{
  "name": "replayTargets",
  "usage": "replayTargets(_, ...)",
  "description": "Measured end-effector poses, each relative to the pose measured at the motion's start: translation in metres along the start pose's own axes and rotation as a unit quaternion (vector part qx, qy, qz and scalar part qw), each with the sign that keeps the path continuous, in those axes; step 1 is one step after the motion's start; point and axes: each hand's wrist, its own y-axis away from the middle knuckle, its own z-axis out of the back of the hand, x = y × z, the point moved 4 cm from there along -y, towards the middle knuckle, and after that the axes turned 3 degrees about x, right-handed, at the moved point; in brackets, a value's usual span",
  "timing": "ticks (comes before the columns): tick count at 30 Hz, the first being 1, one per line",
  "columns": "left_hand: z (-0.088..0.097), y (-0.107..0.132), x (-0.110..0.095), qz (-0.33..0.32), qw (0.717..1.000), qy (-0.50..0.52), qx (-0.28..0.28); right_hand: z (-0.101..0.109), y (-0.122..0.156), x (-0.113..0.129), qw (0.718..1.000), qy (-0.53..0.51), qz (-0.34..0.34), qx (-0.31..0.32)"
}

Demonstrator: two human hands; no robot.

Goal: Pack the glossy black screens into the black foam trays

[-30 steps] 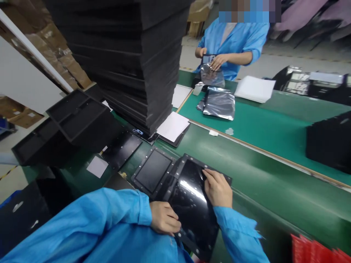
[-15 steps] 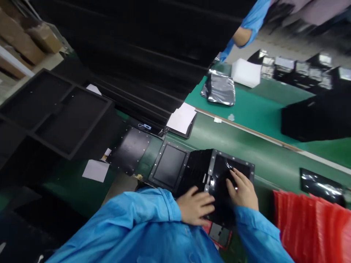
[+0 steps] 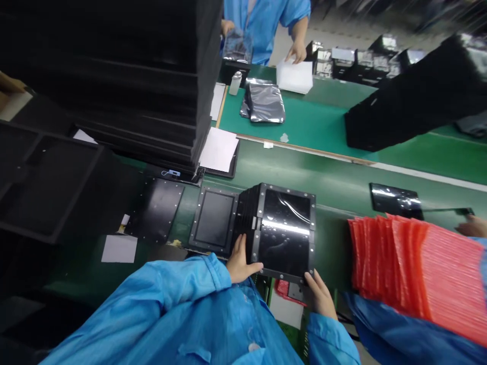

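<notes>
A stack of black framed panels (image 3: 286,230) stands on the green bench in front of me, its top sheet glossy with studs around the frame. My left hand (image 3: 241,261) rests against the stack's near left corner, thumb and fingers spread apart along two sides. At the near right corner, my right hand (image 3: 320,294) touches the edge with its fingertips, fingers stretched out. Left of the stack lies a framed black panel (image 3: 213,218) with a grey centre. Farther left is a dark studded plate (image 3: 158,208).
Tall black stacked trays (image 3: 152,91) rise at the far left. Red bubble bags (image 3: 418,268) stand at right, near a glossy black panel (image 3: 395,198) and another person's hand (image 3: 472,225). Across the bench, a co-worker's hand (image 3: 297,52) touches white sheets (image 3: 294,76).
My hands have moved from the top of the stack to its near corners. The view has shifted right, bringing the co-worker opposite and a hand at the right edge into sight.
</notes>
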Motion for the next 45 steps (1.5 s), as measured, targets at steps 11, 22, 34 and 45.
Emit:
replayTargets(11,0.006,0.012,0.010,-0.013,0.988,-0.066,-0.136,0.004,-0.010,-0.012,0.989,0.023,0.066,0.128)
replayTargets(22,0.089,-0.006,0.016,0.316,0.823,-0.187,-0.433,0.032,-0.048,0.031,0.970,-0.016,0.099,0.223)
replayTargets(34,0.069,0.029,-0.055,0.088,0.920,-0.099,-0.369,-0.026,-0.021,0.098,0.876,-0.048,0.149,0.457)
replayTargets(45,-0.078,0.064,-0.127,-0.135,0.883,-0.399,-0.207,-0.051,-0.043,0.079,0.932,-0.165,0.025,0.320)
